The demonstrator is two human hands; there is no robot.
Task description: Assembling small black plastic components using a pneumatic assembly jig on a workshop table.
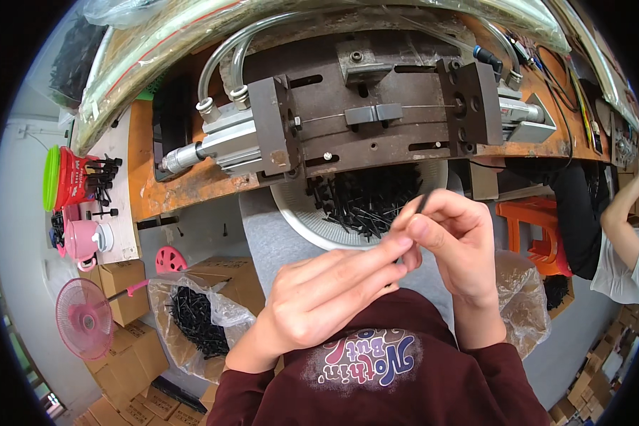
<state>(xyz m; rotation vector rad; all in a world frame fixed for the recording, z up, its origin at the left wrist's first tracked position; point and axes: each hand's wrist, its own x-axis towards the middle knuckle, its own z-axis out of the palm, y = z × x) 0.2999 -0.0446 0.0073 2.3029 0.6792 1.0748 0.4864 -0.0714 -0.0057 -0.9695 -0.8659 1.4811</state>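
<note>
1. Pinched between the thumb and forefinger of the right hand (458, 245) is a slim black piece (424, 202), one end jutting up past the fingertips.
2. Fingers of the left hand (323, 290) reach across and touch the right fingertips; whether they grasp the piece too, I cannot tell, since the two hands cover its lower part.
3. Held this way, the piece is over the near side of a white basket (311, 238), which is heaped with black parts (369, 199).
4. Coloured lettering (369, 358) in pink and blue, upside down from this view, crosses the chest of the maroon top (422, 397); folds distort its upper line.
5. White writing marks a red tub (73, 181) at the far left, turned sideways and partly covered by black fittings (103, 177).
6. Cardboard boxes (131, 362) at the near left bear dark print, too small to read.
7. Beyond the hands, a dark metal fixture (397, 138) hides the far part of the basket.
8. On the left, a clear bag (231, 312) holds more black pieces, blurred into one mass.
9. On the right, another plastic bag (520, 302) is partly hidden by the right arm.
10. Another person (621, 266) in a white shirt is cut off at the far right.
</note>
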